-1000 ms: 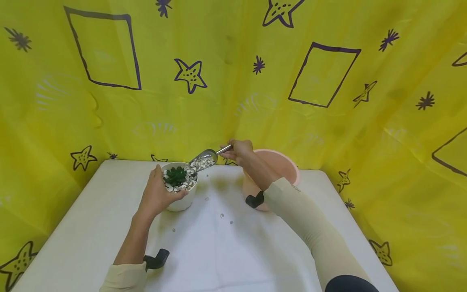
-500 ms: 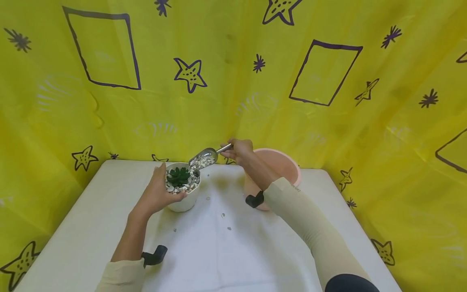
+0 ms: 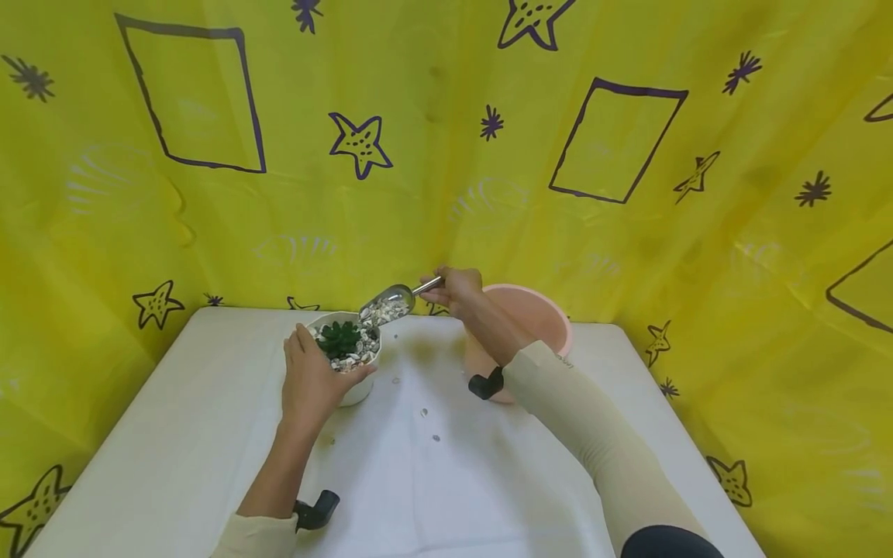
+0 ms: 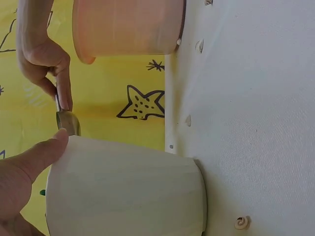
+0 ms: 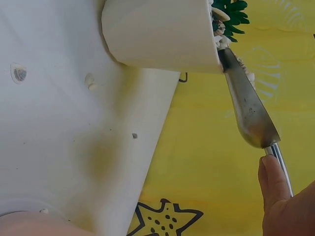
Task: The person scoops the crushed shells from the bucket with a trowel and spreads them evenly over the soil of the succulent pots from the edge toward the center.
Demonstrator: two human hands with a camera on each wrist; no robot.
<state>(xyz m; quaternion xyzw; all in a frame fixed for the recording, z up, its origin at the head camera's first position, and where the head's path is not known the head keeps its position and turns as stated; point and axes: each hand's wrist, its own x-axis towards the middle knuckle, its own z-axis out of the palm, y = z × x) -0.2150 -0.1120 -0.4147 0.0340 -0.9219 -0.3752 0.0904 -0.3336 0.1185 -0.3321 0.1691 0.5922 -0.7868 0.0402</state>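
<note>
A white flower pot holds a green succulent set among small shells and pebbles. My left hand grips the pot at its rim, fingers on the left side and thumb across the near side. In the left wrist view its thumb lies at the rim. My right hand holds a metal scoop by its thin handle. Shells and pebbles fill the scoop's bowl, and its lip rests at the pot's right rim, tilted down toward the succulent, as the right wrist view also shows.
Behind my right forearm stands a pink bucket, partly covered by it. Several loose shells lie on the white table. A yellow curtain with drawn stars hangs close behind the table's far edge.
My left hand has shifted right and toward me around the pot, its thumb now farther across the near side. The pot has moved slightly; the right hand and scoop stay nearly still.
</note>
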